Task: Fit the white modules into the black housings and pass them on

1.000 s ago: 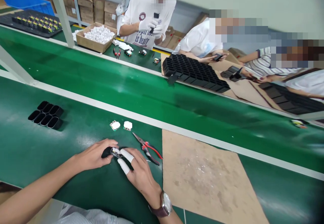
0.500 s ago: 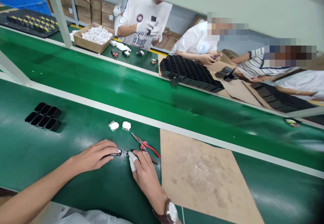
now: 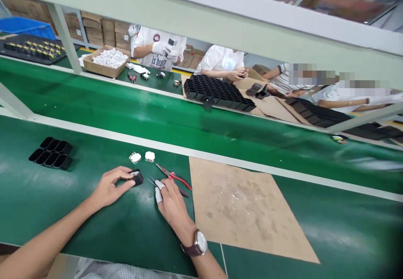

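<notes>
My left hand (image 3: 113,186) grips a small black plastic case (image 3: 137,177) between thumb and fingers, just above the green bench. White covers sit on two fingertips of my right hand (image 3: 168,201), which is closed on a pair of tweezers (image 3: 151,181). The tweezers' thin tips are apart and point toward the case without touching it. Just beyond my right hand lie red-handled long-nose pliers (image 3: 172,175), partly hidden by it. Two small circuit boards with white tops, a left one (image 3: 135,157) and a right one (image 3: 150,156), lie behind the case.
Several black open cases (image 3: 52,157) stand grouped at the left. A stained cardboard sheet (image 3: 239,211) lies at the right. Beyond a white rail (image 3: 151,144) runs a green belt (image 3: 132,106). Across it, co-workers sit near a box of white parts (image 3: 105,67) and black cases (image 3: 217,94).
My left hand has lifted and tilted the black case. The tweezers have drawn away from it. The whole view has shifted, with more of the overhead beam showing.
</notes>
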Available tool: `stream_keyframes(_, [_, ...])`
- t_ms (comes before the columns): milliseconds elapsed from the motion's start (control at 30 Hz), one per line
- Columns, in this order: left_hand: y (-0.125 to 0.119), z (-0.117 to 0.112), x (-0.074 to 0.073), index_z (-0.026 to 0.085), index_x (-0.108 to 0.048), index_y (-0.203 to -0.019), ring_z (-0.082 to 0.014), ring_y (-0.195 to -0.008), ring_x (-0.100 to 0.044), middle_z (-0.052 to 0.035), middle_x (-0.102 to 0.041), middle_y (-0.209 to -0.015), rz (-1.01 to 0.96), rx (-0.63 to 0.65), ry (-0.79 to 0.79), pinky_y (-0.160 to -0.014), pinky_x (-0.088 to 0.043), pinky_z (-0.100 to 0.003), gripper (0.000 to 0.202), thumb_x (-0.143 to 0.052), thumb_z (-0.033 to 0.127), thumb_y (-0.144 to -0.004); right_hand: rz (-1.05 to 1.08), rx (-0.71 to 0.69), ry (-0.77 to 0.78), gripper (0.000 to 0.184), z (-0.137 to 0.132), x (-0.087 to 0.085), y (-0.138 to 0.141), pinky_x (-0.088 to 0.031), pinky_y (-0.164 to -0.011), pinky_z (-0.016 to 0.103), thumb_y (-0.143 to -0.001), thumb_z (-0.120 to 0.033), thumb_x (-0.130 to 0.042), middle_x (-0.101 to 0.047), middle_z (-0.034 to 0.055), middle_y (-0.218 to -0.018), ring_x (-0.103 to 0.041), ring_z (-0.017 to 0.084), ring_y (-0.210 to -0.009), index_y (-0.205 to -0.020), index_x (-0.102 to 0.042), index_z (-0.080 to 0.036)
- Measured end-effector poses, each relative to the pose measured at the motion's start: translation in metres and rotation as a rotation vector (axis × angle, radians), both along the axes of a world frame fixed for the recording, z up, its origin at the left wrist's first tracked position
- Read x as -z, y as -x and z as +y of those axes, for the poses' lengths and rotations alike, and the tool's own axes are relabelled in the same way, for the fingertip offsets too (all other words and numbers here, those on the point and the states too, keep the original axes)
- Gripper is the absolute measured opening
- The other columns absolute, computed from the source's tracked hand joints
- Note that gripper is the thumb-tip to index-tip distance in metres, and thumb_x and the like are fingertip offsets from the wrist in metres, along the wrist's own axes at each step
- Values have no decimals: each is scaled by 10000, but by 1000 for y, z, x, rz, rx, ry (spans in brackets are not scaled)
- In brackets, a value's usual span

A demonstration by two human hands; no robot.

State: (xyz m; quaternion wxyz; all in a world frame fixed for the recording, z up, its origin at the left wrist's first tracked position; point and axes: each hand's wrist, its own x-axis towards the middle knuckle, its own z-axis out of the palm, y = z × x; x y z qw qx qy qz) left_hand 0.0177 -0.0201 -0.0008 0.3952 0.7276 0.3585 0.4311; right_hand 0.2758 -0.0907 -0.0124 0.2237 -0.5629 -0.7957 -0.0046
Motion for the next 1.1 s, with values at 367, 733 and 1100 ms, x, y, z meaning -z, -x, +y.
stream_keyframes(367, [13,45,-20,196,-730,-980,-212,-863,-753,-75,-746,-1003,110,-211,-12,-781,-668,-362,306,-739,493,-903,-4,-5,-103,279,-9,-1,-6,-584,-989,504,-1043,-183,-522,-688,125,-1172,-680,293,-1079,-1303,-622,-168])
stream_keyframes(733, [25,202,-50,172,-698,-887,-252,-860,-695,-95,-709,-930,411,-581,-165,-916,-597,-430,154,-665,319,-853,76,-38,-139,628,-19,10,-15,-590,-1011,466,-744,82,-502,-666,118,-1237,-651,275,-1087,-1300,-622,-185])
stream_keyframes(1100, [-24,52,-28,272,-682,-1329,-241,-1202,-660,-73,-719,-1257,530,213,-281,-1083,-542,-412,315,-620,352,-1030,184,-78,-166,546,-18,9,-13,-598,-932,463,-810,70,-429,-645,126,-1220,-615,266,-1039,-1257,-630,-171])
